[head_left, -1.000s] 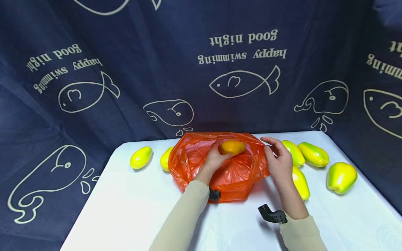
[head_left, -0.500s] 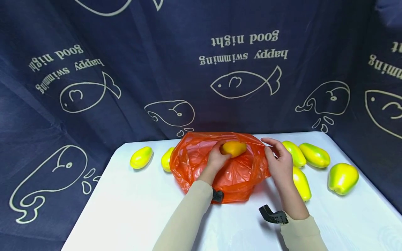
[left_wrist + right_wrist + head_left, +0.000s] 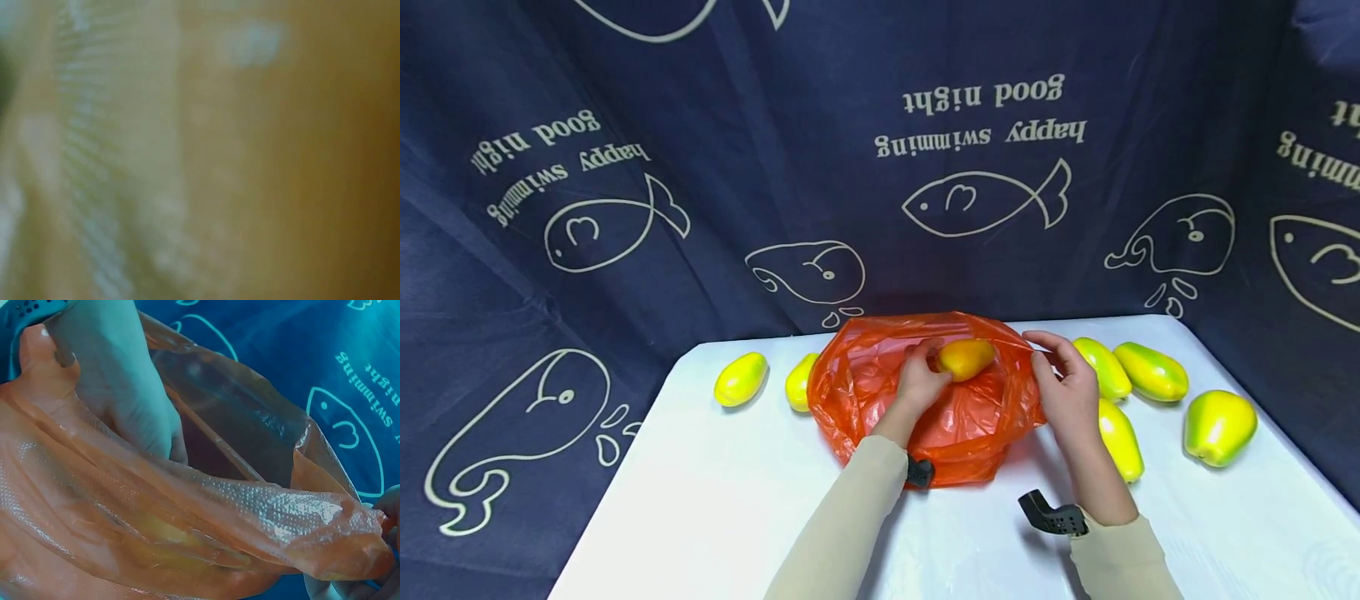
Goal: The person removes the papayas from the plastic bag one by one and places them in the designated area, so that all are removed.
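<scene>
In the head view, a red plastic bag point(image 3: 951, 429) stands with its mouth spread wide in the middle of the table. My left hand point(image 3: 919, 382) reaches inside, thumb and fingers at the left end of a papaya point(image 3: 967, 360) that looks orange within the bag. My right hand point(image 3: 1069, 387) pinches the bag's right rim between thumb and fingers. From the right wrist, the left hand point(image 3: 140, 406) goes down behind the bag's near wall point(image 3: 206, 512), its fingertips hidden, and a yellowish shape shows through the film. The left wrist view is a close blur.
Two yellow-green papayas, a whole one point(image 3: 741, 379) and one partly behind the bag point(image 3: 800, 383), lie on the left of the white table point(image 3: 700, 500). Several more, including a rounder one point(image 3: 1220, 427), lie at the right. A dark blue printed curtain point(image 3: 820, 167) hangs behind and beside the table.
The papaya in the bag has shifted slightly right and tilted, with more of it showing beyond my left fingers. My left hand has moved a little right. The right hand keeps hold of the rim.
</scene>
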{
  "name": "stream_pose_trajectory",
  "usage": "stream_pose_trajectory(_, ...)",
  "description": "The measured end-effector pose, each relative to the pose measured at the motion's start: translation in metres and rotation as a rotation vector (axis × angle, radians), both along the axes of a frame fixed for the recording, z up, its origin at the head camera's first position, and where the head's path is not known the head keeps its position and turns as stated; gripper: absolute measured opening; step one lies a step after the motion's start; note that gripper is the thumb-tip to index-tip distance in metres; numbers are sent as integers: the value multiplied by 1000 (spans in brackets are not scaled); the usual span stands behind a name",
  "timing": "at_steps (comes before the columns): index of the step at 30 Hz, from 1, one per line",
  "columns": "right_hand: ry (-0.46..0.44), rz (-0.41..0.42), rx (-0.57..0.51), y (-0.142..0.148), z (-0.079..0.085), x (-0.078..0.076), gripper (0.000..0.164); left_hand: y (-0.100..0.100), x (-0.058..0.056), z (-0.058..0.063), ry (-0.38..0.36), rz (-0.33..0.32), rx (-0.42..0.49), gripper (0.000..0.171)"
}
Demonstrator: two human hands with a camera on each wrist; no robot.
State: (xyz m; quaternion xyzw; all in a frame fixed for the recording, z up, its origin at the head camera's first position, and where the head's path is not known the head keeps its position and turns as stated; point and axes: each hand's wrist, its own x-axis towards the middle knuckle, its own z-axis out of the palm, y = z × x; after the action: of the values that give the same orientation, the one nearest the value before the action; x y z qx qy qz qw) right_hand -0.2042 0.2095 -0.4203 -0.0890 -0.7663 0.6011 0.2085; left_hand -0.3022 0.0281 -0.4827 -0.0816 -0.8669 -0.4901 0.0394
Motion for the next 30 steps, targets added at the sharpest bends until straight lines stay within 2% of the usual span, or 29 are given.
stream_pose_trajectory(6, -9, -1, 0, 0, -1, 0, 31, 7, 1, 2, -38, -23, -7, 64)
stream_pose_trajectory(14, -6, 1, 0, -1, -2, -1, 31, 12, 3, 3, -33, 44, 26, 57)
stream_pose_trajectory(20, -5, 8, 5, 0, -2, -1, 31, 11, 5, 5, -41, 57, 31, 59)
stream_pose_trajectory(24, -4, 7, 3, 1, -2, -1, 31, 8, 6, 5, -37, 53, 20, 59)
stream_pose_trajectory(30, -14, 7, 5, 0, -2, -1, 31, -2, 12, 6, -17, 6, 49, 59)
